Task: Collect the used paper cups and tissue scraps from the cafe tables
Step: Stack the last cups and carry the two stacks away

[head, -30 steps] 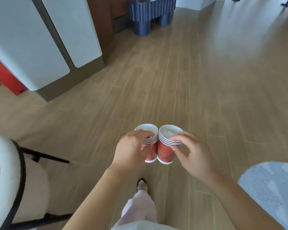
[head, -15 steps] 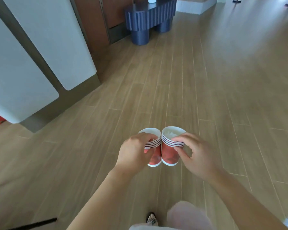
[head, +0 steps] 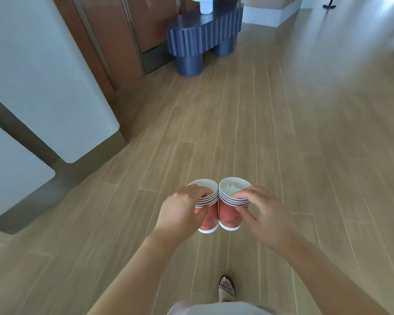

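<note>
Two stacks of red paper cups are held upright side by side at 6 o'clock in the view, above a wooden plank floor (head: 282,133), with their rims touching. The left stack (head: 208,220) is gripped by the left hand (head: 180,212), whose fingers are curled round the striped rims and the red wall. The right stack (head: 229,218) is pinched by the right hand (head: 264,214), with the thumb pressed on the red wall and the fingers curled over the rims. Crumpled white tissue (head: 231,189) is seen inside the top cup of the right stack. A dark print is carried on the red walls, but it is too blurred to be read. A sandalled foot (head: 226,289) is seen lower at 6 o'clock. A dark blue fluted table (head: 203,39) is placed at 12 o'clock, with a white object (head: 205,4) on it. White rounded panels (head: 43,76) are set at 9 o'clock.
</note>
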Tool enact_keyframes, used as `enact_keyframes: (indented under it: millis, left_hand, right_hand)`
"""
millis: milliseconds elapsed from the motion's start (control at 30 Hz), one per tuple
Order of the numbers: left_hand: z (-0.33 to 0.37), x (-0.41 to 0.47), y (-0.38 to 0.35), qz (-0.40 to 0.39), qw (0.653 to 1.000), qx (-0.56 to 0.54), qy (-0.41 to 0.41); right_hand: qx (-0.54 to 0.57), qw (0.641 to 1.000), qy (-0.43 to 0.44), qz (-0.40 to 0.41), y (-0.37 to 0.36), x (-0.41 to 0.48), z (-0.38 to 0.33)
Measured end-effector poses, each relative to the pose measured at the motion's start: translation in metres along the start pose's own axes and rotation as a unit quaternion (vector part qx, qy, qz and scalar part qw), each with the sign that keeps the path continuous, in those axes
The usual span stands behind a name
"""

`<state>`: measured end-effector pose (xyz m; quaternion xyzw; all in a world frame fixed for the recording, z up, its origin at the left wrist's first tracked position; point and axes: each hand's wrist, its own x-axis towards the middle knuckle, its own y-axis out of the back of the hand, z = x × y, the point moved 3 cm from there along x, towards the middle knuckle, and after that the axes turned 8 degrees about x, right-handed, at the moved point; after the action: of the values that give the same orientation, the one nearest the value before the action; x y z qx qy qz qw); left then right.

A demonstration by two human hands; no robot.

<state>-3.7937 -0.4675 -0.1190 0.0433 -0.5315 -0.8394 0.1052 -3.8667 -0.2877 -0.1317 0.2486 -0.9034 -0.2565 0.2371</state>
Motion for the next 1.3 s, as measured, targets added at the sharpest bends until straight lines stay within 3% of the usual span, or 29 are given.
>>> enact_keyframes:
  millis: [400, 667, 1000, 1300]
  left_hand:
    - [-0.152, 0.258, 0.053, 0.063, 0.990, 0.008, 0.126]
    - [-0.246, 0.478, 0.100, 0.048, 0.995, 0.025, 0.081]
    - [-0.290, 0.760, 0.090, -0.020, 0.999, 0.023, -0.022]
    - [-0.340, 1.023, 0.121, 0.024, 0.999, 0.019, 0.012]
  right_hand:
    - [0.038, 0.994, 0.063, -0.081, -0.089, 0.321, 0.070]
    - [0.020, 0.997, 0.040, -0.059, -0.123, 0.537, 0.120]
    - [0.024, 0.997, -0.067, 0.014, -0.119, 0.746, 0.228]
    - [-0.003, 0.999, -0.047, -0.024, -0.109, 1.023, 0.312]
